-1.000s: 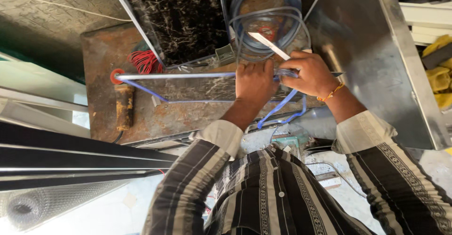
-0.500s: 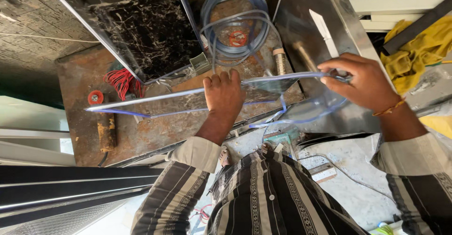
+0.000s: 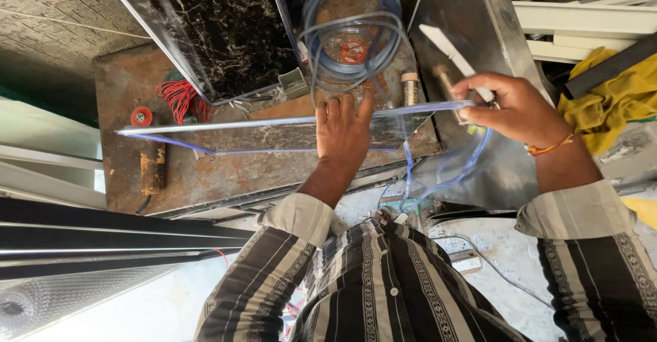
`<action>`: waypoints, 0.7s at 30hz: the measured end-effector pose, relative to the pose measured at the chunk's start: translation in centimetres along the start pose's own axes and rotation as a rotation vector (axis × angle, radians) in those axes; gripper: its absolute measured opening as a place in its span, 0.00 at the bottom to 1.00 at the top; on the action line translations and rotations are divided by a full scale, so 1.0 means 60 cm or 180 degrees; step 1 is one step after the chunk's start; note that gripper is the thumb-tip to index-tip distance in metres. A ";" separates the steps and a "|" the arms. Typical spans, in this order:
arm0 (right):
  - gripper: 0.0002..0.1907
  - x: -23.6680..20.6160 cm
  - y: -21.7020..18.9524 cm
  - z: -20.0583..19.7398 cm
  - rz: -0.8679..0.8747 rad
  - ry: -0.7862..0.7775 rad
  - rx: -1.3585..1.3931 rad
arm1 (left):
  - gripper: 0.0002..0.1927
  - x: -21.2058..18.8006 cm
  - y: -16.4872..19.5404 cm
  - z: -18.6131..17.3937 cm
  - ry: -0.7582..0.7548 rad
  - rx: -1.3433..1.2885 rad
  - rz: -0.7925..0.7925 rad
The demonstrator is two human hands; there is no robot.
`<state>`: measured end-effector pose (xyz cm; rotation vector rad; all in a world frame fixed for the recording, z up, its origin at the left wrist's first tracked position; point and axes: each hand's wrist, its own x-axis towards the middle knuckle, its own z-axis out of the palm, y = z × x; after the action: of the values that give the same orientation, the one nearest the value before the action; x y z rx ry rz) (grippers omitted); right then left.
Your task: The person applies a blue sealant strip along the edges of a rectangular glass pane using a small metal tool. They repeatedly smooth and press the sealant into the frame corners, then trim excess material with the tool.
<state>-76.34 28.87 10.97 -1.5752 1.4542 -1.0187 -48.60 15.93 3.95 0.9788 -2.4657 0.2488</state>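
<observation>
My left hand (image 3: 344,131) lies flat, fingers spread, pressing on a long marble-patterned strip (image 3: 274,135) that rests on a rusty metal table (image 3: 205,174). My right hand (image 3: 510,109) is closed on a white-bladed knife (image 3: 446,51) and on the edge of a clear blue-tinted protective film (image 3: 438,164), which is lifted off the strip's right end and hangs in a loose loop. A blue edge of film runs along the strip toward the left.
A large dark marble-patterned panel (image 3: 205,34) leans at the top left. A coil of clear blue hose (image 3: 352,30) lies behind the strip. Red wire (image 3: 179,97) and a rusty power tool (image 3: 152,167) sit at the left, a yellow cloth (image 3: 616,95) at the right. Black and white profiles (image 3: 82,236) lie lower left.
My right hand has drawn the film further right and down, away from the strip. My left hand stays pressed on the strip. The camera has shifted slightly.
</observation>
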 end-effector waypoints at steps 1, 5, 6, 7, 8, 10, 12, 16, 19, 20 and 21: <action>0.19 -0.002 -0.001 -0.003 0.0020 0.0017 -0.0242 | 0.23 0.000 0.013 0.004 0.0042 0.0036 -0.0036; 0.17 -0.007 -0.004 -0.009 0.0066 0.0131 -0.0935 | 0.22 0.022 0.090 0.025 -0.0442 -0.0357 0.0155; 0.18 -0.009 -0.004 -0.013 0.0068 0.0183 -0.1045 | 0.22 0.032 0.104 0.030 -0.0744 -0.0342 0.0095; 0.18 -0.010 -0.003 -0.016 -0.0015 0.0194 -0.1163 | 0.22 0.046 0.116 0.034 -0.1036 -0.0327 0.0041; 0.18 -0.015 -0.002 -0.020 -0.0084 0.0201 -0.1264 | 0.22 0.052 0.129 0.036 -0.1350 -0.0311 -0.0012; 0.17 -0.025 -0.001 -0.033 -0.0163 0.0196 -0.1371 | 0.24 0.053 0.139 0.033 -0.0819 -0.0537 0.0162; 0.17 -0.032 0.002 -0.039 -0.0224 0.0154 -0.1354 | 0.25 0.048 0.142 0.027 -0.0226 -0.0635 0.0263; 0.15 -0.036 0.011 -0.034 -0.0264 0.0172 -0.1731 | 0.19 0.048 0.163 0.025 0.0079 -0.0455 0.0151; 0.16 -0.038 0.019 -0.028 -0.0187 0.0222 -0.1811 | 0.20 0.061 0.198 0.035 -0.0731 -0.0433 0.0163; 0.17 -0.040 0.021 -0.027 -0.0290 0.0244 -0.1872 | 0.22 0.061 0.209 0.038 -0.1068 -0.0468 0.0204; 0.18 -0.043 0.023 -0.026 -0.0405 0.0270 -0.1938 | 0.22 0.063 0.212 0.040 -0.0873 -0.0360 0.0282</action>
<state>-78.43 31.33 10.20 -2.0890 1.8566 -0.7511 -60.57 22.15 3.76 0.9086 -2.7409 0.0020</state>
